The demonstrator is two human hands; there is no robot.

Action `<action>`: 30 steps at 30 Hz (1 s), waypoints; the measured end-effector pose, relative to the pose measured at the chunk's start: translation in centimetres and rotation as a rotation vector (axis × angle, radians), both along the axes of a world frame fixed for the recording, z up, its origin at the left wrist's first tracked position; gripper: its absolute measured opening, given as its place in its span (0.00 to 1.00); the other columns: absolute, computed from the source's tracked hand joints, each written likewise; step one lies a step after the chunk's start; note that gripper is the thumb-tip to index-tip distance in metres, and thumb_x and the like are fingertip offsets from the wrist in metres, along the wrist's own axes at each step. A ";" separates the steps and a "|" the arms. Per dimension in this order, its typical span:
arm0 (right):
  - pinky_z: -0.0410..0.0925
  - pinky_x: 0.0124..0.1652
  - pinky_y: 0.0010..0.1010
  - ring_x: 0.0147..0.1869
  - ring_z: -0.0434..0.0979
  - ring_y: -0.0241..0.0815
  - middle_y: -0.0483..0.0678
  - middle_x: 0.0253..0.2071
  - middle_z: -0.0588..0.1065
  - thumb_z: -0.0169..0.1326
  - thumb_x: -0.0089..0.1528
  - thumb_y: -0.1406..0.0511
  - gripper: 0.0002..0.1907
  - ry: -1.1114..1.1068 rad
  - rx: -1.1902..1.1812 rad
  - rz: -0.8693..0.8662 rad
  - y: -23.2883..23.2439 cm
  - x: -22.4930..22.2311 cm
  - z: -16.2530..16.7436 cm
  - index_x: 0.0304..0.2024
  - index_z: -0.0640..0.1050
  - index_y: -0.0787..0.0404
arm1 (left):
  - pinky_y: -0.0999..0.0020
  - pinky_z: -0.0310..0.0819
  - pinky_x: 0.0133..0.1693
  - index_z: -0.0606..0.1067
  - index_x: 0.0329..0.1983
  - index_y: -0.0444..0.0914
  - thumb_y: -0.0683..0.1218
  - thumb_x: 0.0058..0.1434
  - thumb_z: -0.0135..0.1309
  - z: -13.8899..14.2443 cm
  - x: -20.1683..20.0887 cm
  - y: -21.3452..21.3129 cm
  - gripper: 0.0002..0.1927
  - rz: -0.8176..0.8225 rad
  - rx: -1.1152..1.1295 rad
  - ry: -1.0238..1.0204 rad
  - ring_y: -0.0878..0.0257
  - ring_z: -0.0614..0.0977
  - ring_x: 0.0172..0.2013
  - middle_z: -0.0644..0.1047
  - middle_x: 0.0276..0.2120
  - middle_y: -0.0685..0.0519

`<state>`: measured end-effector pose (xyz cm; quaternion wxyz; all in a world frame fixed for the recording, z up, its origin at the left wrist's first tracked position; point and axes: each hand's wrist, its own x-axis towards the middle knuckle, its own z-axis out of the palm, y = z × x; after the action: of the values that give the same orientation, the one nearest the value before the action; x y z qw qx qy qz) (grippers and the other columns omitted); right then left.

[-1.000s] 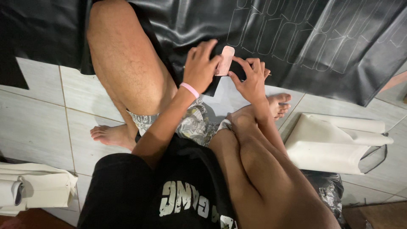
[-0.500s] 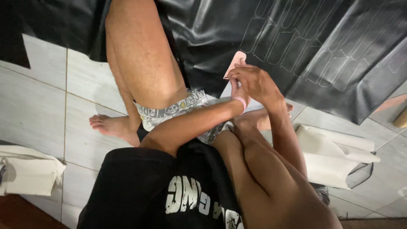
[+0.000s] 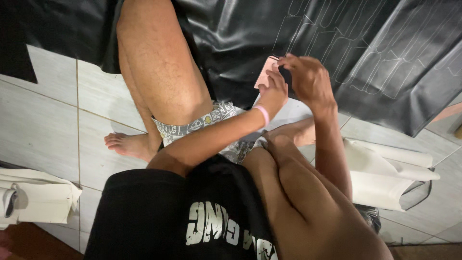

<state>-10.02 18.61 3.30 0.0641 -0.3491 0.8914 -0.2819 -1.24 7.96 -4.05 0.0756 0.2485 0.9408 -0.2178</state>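
I sit on a tiled floor with a black leather sheet (image 3: 337, 43) spread in front of me, pale outlines traced on it. My left hand (image 3: 272, 92), with a pink wristband, presses a small pink template (image 3: 264, 72) flat on the sheet. My right hand (image 3: 309, 79) is curled beside it, its fingers closed on a small dark tool (image 3: 285, 76) at the template's edge. What kind of tool it is cannot be told. My bare knees and feet lie under my arms.
A roll of pale paper or lining (image 3: 385, 173) lies on the tiles at the right, partly over a dark object. Another pale folded bundle (image 3: 38, 200) sits at the lower left. My left foot (image 3: 127, 144) rests on the tiles.
Both hands have moved with the pink template across the black sheet, and it now lies flat. The right hand has closed on the dark tool at its edge. The view shifted.
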 end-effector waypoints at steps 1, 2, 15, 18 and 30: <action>0.74 0.55 0.37 0.52 0.84 0.49 0.47 0.51 0.82 0.59 0.67 0.76 0.11 -0.001 -0.023 -0.013 0.1 0.4 0.1 0.49 0.81 0.58 | 0.65 0.80 0.32 0.77 0.47 0.27 0.37 0.50 0.56 -0.2 0.0 -0.9 0.19 0.052 0.191 0.017 0.45 0.81 0.48 0.79 0.51 0.31; 0.74 0.55 0.38 0.53 0.84 0.49 0.48 0.50 0.81 0.59 0.68 0.76 0.11 -0.004 -0.045 -0.026 0.1 1.0 0.2 0.50 0.81 0.59 | 0.64 0.80 0.29 0.78 0.44 0.26 0.41 0.54 0.53 -0.3 0.0 -1.8 0.17 0.106 0.383 0.032 0.46 0.82 0.46 0.80 0.49 0.31; 0.76 0.45 0.36 0.45 0.85 0.44 0.49 0.48 0.83 0.50 0.67 0.79 0.17 -0.090 -0.011 -0.165 1.4 4.4 -0.2 0.57 0.78 0.66 | 0.58 0.70 0.47 0.81 0.37 0.42 0.43 0.59 0.55 1.1 -2.5 -8.3 0.05 0.163 0.788 -0.124 0.58 0.78 0.44 0.78 0.45 0.58; 0.75 0.39 0.38 0.36 0.83 0.49 0.50 0.37 0.81 0.57 0.64 0.76 0.13 -0.041 0.135 -0.140 1.1 7.0 -0.2 0.49 0.83 0.60 | 0.60 0.68 0.46 0.80 0.39 0.44 0.42 0.56 0.56 1.4 -3.2 -9.0 0.08 0.157 0.811 -0.155 0.59 0.77 0.44 0.77 0.44 0.59; 0.77 0.52 0.33 0.53 0.84 0.43 0.48 0.50 0.82 0.56 0.62 0.78 0.11 -0.085 -0.119 0.044 -0.2 8.0 -0.7 0.46 0.79 0.62 | 0.59 0.67 0.51 0.81 0.42 0.40 0.44 0.59 0.57 1.5 -3.8 -9.9 0.09 0.087 0.918 -0.141 0.58 0.75 0.55 0.73 0.63 0.51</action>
<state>-2.06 18.37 2.58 0.0871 -0.3595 0.8617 -0.3474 -5.03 -1.94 -2.59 0.0308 0.2307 0.9420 0.2418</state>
